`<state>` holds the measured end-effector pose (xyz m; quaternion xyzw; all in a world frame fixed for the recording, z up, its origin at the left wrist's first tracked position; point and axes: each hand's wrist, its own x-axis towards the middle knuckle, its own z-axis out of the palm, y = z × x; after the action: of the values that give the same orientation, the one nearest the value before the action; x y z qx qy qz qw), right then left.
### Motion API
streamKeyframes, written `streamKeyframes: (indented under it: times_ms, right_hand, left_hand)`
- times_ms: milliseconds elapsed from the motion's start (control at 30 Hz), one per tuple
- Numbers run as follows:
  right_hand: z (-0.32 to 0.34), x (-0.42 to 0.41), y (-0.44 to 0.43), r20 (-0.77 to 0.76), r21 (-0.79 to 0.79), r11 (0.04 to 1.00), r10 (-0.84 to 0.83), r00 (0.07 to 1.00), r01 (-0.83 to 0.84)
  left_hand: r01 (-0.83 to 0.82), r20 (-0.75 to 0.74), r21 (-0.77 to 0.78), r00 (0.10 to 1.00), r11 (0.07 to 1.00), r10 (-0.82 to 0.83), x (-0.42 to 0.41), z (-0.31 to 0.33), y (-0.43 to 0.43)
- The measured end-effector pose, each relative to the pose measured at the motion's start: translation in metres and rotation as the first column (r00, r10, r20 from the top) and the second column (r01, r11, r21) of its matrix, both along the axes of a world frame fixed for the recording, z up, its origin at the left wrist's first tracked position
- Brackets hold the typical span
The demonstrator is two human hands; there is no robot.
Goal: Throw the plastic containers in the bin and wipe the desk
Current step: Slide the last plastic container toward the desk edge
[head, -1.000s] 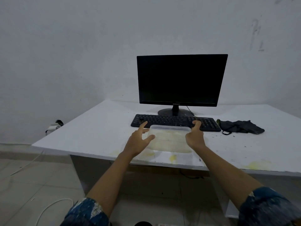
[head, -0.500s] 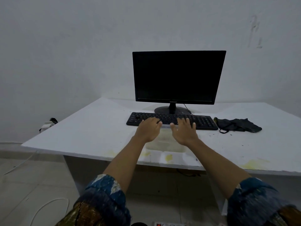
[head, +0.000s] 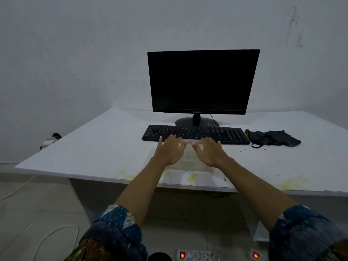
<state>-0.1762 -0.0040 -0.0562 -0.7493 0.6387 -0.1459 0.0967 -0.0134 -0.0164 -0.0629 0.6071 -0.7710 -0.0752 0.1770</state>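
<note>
A clear, shallow, rectangular plastic container (head: 189,159) lies on the yellow-stained white desk (head: 105,147), just in front of the black keyboard (head: 195,133). The left hand (head: 170,151) and right hand (head: 211,153) are spread flat over it, fingers straight, grasping nothing.

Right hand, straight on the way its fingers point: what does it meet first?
Probably the keyboard: the fingers of the right hand point at its front edge, above the plastic container. Depth unclear.

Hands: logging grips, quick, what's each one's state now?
Left hand: open, fingers straight, over the plastic container.
Right hand: open, fingers straight, holding nothing.
</note>
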Motion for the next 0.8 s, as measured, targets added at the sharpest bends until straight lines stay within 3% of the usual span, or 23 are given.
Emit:
streamKeyframes:
  times_ms: [267,500,633,800]
  right_hand:
    - [0.034,-0.015,-0.008,0.278,0.183,0.983,-0.041,0.96,-0.011]
    - [0.041,-0.016,-0.007,0.111,0.269,0.961,0.025,0.994,-0.054]
    - [0.028,-0.006,-0.01,0.067,0.13,0.991,-0.028,0.997,0.019]
    - [0.008,-0.002,-0.006,0.22,-0.102,0.989,-0.08,0.972,0.105]
  left_hand:
    - [-0.005,-0.003,-0.011,1.0,1.0,0.005,-0.001,-0.002,-0.002]
    - [-0.017,-0.02,-0.037,1.0,0.999,0.017,-0.004,0.001,0.004]
    - [-0.018,0.009,-0.044,1.0,0.999,0.019,-0.003,-0.001,0.005]
    - [-0.021,-0.023,-0.043,1.0,0.999,0.02,-0.003,0.0,0.007]
